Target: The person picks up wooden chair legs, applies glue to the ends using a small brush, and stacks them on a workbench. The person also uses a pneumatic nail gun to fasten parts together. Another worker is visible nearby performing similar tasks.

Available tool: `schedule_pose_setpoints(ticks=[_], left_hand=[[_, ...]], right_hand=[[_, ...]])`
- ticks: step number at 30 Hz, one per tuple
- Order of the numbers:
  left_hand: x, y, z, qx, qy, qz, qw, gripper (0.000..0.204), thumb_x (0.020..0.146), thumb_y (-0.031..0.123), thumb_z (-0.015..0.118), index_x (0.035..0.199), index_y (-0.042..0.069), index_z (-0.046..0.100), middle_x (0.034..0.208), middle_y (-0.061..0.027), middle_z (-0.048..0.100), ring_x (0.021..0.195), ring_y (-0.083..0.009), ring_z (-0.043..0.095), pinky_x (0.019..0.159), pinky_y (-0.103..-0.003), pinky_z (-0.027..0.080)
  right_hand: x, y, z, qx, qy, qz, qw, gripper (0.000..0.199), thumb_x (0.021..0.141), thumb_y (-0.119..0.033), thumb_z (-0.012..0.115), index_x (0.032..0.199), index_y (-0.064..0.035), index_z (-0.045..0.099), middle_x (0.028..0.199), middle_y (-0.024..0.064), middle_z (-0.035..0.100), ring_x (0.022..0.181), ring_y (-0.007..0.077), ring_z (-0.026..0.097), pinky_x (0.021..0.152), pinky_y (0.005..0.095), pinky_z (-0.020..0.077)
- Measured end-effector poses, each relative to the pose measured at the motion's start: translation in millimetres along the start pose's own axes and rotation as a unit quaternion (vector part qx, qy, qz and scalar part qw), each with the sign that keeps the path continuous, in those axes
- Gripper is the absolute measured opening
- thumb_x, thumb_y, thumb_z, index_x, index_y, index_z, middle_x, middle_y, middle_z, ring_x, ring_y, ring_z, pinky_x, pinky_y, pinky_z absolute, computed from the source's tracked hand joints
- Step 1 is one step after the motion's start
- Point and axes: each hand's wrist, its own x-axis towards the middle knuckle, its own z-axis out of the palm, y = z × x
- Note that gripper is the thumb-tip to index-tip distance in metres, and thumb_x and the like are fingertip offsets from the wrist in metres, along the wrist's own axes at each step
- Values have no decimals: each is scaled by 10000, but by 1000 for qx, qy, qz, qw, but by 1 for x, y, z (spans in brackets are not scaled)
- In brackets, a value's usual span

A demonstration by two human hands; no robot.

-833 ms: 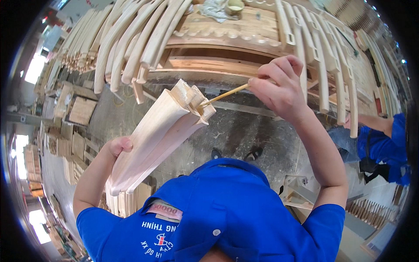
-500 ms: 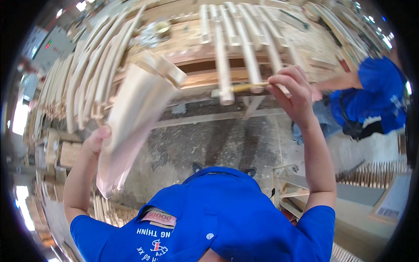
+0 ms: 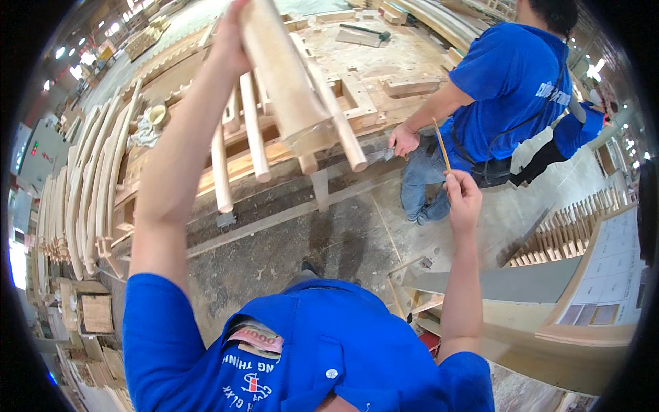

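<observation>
My left hand (image 3: pixel 233 41) is raised at the top, fingers closed round the side of a broad, pale wooden piece (image 3: pixel 285 75). That piece slants over the bench, its squared end toward me. Below it and to the right, my right hand (image 3: pixel 463 196) pinches a thin yellow stick (image 3: pixel 441 145) that points upward; whether it is a pencil or a brush I cannot tell. Several long wooden legs (image 3: pixel 255 137) lie on the bench with their rounded ends jutting over its near edge. The wooden piece hides part of them.
A co-worker in a blue shirt (image 3: pixel 511 75) stands right of the workbench (image 3: pixel 405 58). Curved wooden parts (image 3: pixel 89 172) are stacked at the left, near a small tub (image 3: pixel 158 115). A grey-topped stand (image 3: pixel 522 281) with a paper-covered board (image 3: pixel 604 275) is at my right.
My left hand has lifted the wooden piece up and rightward over the bench. My right hand has come down, and the yellow stick has turned from sideways to upright. The view has turned rightward.
</observation>
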Motion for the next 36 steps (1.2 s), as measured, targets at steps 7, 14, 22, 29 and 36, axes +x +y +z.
schedule_pose_setpoints(ticks=[7,14,22,29,36], left_hand=[[160,-159,90,-3,104,35,994,571,714,442,695,1131,77,558,996,-127,615,942,-291,591,811,-496,475],[254,-298,75,134,249,-45,958,958,583,457,763,1381,107,364,1372,-297,373,1274,-445,361,1037,-474,352],[281,-342,25,213,311,-91,922,947,631,434,719,1414,93,311,1319,-238,450,1195,-381,450,1021,-424,352],[276,-354,16,7,200,-211,957,800,797,303,608,1458,61,227,1305,-247,479,1191,-332,496,991,-411,413],[267,-323,51,495,321,-53,806,450,957,162,373,1396,64,385,1417,-199,390,1301,-382,373,1056,-492,336]], right_hand=[[-39,22,-37,-79,119,20,990,143,913,-118,585,937,19,621,783,0,555,725,59,479,646,208,396],[-81,19,-60,-180,187,61,964,103,898,-88,598,915,14,604,785,-3,553,725,61,475,648,204,394],[-94,55,-35,-107,265,152,946,105,901,-80,585,915,21,605,765,-4,538,675,59,458,600,203,375],[-67,52,-17,-58,271,157,948,142,909,-108,592,963,22,616,810,19,591,700,65,512,651,206,425],[-76,52,-25,-76,253,140,954,156,912,-114,591,969,28,619,754,12,577,693,66,513,651,207,418]])
